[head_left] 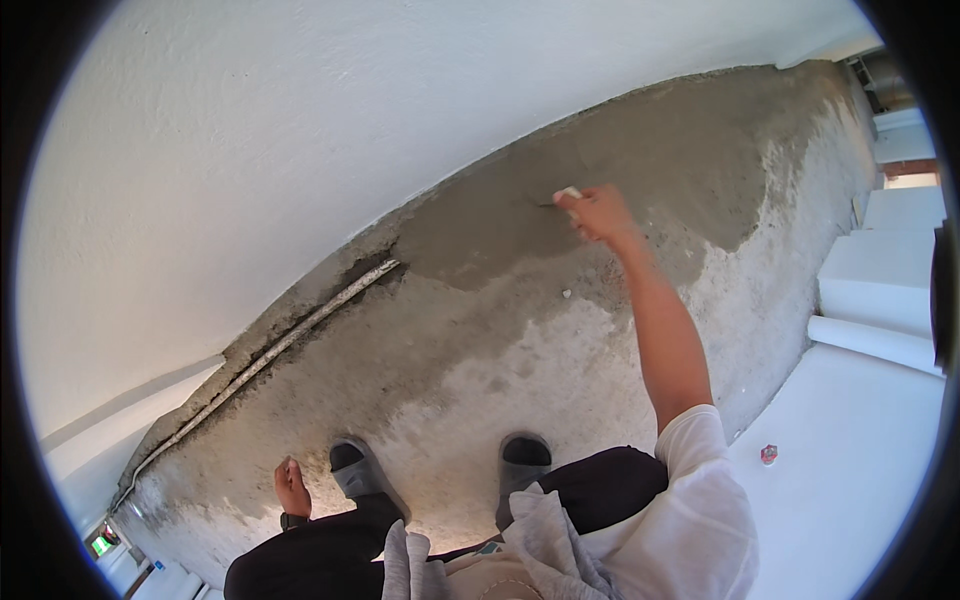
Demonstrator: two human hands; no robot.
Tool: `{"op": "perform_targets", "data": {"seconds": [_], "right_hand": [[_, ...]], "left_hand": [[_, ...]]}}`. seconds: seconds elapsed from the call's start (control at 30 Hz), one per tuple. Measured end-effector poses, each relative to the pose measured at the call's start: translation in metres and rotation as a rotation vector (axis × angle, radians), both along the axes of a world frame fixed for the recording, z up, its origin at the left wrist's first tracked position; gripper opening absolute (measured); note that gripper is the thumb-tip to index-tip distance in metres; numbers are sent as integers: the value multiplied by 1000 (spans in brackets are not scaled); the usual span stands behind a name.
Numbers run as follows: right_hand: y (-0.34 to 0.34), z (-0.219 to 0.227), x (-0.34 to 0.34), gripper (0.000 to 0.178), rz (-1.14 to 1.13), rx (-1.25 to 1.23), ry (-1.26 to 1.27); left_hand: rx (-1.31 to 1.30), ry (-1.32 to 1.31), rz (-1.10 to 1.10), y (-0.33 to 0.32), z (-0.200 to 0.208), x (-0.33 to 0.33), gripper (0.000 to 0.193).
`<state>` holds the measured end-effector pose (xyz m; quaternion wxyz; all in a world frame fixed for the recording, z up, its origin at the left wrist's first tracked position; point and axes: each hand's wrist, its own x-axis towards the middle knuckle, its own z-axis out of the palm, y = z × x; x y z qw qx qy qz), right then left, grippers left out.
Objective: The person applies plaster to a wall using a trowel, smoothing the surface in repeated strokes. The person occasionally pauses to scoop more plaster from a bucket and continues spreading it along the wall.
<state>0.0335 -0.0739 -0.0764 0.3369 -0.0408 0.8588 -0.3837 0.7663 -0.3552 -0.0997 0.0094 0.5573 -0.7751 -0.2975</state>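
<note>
My right hand (600,213) is stretched out over wet grey mortar (500,215) along the foot of the white wall. It is closed round the pale handle (569,193) of a trowel, whose thin dark blade lies low against the mortar, mostly hidden. Beside my left foot hangs my left hand (292,490), its fingers curled together, with nothing visible in them. A dark watch (293,521) is on that wrist. Left of the mortar, a pale pipe (310,325) runs in a rough groove near the wall and ends at the mortar's edge.
The white wall (230,120) curves along the far side. Rough concrete floor (560,370) lies around my grey slippers (527,460). At right is a white surface (840,440) with a small red-and-white object (769,454), beside white steps (880,280). A small pale lump (567,293) sits near the mortar.
</note>
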Motion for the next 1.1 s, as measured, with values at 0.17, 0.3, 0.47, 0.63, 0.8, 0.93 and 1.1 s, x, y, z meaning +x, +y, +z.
{"op": "perform_targets", "data": {"seconds": [0.17,0.3,0.47,0.63,0.8,0.93,1.1], "right_hand": [[17,12,-16,45,-79,16,10],[1,-8,12,43,-19,-119,-128],[18,-8,-22,44,-102,-17,-29],[67,5,-71,40,-308,-88,-3],[101,-6,-79,38,-391,-276,-38],[104,-18,-87,49,-73,328,455],[78,-20,-96,51,23,385,645]], "left_hand": [[9,-110,-49,1,-3,11,40],[62,-94,-10,3,-10,15,41],[2,26,0,2,-10,5,41],[18,11,3,-1,-11,13,37],[44,6,26,-4,-17,35,35],[23,47,60,-5,-19,42,37],[12,45,32,-3,-18,43,38]]}}
